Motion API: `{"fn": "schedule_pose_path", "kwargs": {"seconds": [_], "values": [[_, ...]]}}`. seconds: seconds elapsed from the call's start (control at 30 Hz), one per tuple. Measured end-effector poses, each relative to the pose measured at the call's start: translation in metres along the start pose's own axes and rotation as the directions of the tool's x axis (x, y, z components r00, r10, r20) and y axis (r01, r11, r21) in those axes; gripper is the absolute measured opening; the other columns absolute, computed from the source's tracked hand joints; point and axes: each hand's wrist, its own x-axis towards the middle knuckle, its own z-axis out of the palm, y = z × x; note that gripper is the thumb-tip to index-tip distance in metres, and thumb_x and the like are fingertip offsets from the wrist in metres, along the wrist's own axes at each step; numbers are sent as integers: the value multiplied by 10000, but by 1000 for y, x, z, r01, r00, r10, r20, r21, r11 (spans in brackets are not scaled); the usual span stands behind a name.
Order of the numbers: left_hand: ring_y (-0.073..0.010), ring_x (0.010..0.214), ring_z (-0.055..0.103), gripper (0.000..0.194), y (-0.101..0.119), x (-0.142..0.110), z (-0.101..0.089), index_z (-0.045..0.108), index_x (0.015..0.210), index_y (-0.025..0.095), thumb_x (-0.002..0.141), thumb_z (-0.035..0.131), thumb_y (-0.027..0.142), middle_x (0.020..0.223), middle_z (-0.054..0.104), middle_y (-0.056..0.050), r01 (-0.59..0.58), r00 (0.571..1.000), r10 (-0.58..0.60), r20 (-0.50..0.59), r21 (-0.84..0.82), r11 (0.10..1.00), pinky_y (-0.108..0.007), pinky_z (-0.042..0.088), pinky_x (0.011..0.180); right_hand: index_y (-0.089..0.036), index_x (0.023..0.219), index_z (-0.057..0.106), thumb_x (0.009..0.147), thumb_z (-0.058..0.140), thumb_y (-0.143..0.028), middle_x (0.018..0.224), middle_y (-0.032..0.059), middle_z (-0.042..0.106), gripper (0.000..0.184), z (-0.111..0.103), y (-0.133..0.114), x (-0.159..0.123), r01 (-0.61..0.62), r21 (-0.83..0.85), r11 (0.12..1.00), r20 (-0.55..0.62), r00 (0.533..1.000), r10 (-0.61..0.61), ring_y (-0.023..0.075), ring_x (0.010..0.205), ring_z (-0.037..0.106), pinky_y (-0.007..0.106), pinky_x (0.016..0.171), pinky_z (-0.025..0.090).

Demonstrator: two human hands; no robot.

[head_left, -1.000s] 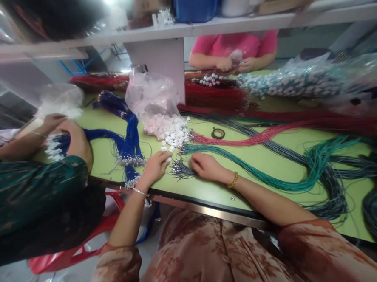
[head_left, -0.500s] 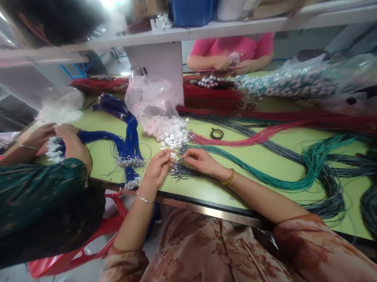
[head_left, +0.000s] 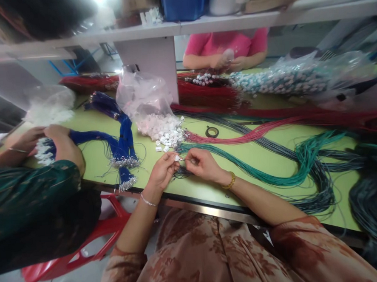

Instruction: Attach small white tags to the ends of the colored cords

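Observation:
Between thumb and fingertips, my left hand (head_left: 161, 171) pinches a small white plastic connector (head_left: 177, 158). Close on its right, my right hand (head_left: 204, 163) is closed in a pinch on a thin wire whose end points at the connector. The wire's colour is hard to make out. Under and beside my hands lie dark grey wires (head_left: 182, 172) with their ends gathered. A bundle of green wires (head_left: 250, 169) runs off to the right, with pink wires (head_left: 239, 137) behind it. Just beyond my hands a pile of white connectors (head_left: 167, 131) spills from a clear plastic bag (head_left: 142, 88).
A black tape roll (head_left: 212, 132) lies on the green table (head_left: 207, 191). At left, a co-worker's hands (head_left: 55, 134) work by blue wires (head_left: 124, 138); a red stool (head_left: 95, 240) stands below. Another person in pink (head_left: 224, 49) sits opposite, under a shelf (head_left: 232, 22).
My hands have come together: the wire end in my right hand now meets or nearly meets the connector in my left. The whole view has shifted slightly.

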Motion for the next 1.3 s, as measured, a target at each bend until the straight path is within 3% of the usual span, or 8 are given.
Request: {"fn": "schedule_pose_path", "kwargs": {"seconds": [0.3,0.53,0.77,0.87,1.0,1.1,1.2,1.3], "values": [[-43,514,499,323,-12,-1,2,620,806,131,657,799,355,651,591,17,-35,994,53,-93,187,982,-159,398,491,-193,688,483,808,494,-210,682,36,532,121,3,6,-1,71,-183,981,120,992,-50,143,640,433,269,611,314],[-53,447,460,339,-31,1,3,606,774,132,656,781,398,531,571,22,-73,975,125,-183,267,961,-176,341,461,-179,680,497,852,471,-233,631,10,545,182,10,15,-6,-113,-71,991,169,978,124,110,565,429,236,563,291],[-82,439,463,287,-42,-12,-13,587,764,147,721,708,403,504,550,23,-48,980,133,-150,469,882,-203,351,465,-167,666,524,856,493,-228,623,24,559,203,16,13,-15,-70,-266,961,284,947,148,115,553,400,256,555,239],[-114,510,516,191,-41,-17,-20,597,801,173,791,628,362,611,603,-8,-110,984,176,-39,642,759,-229,393,512,-163,707,573,902,444,-222,684,30,599,242,7,23,1,-68,-230,971,316,938,141,122,610,456,247,585,273],[-197,801,603,72,-38,-19,-17,604,775,199,814,560,241,876,665,-78,-276,940,295,171,889,364,-310,447,733,-151,775,636,843,519,-184,830,84,621,139,12,44,24,19,-390,921,333,935,122,165,736,494,267,634,293],[-202,737,572,98,-35,-21,-14,602,780,201,829,520,220,775,632,-62,-259,941,271,203,947,190,-324,424,732,-147,760,635,838,529,-194,854,113,605,140,24,53,29,89,-463,882,389,914,112,190,770,479,284,639,288],[-180,689,538,102,-29,-24,-14,604,773,204,831,521,218,749,612,-43,-263,946,255,202,936,233,-304,411,697,-152,739,604,843,496,-167,761,74,585,151,24,56,26,77,-367,927,375,924,72,166,714,452,277,640,290],[-157,704,538,83,-25,-24,-12,616,847,199,830,555,252,846,627,-47,-269,936,332,114,842,469,-281,417,678,-161,738,570,836,482,-182,683,6,542,134,9,55,23,-28,-148,989,323,943,75,125,638,423,248,610,294]]}}
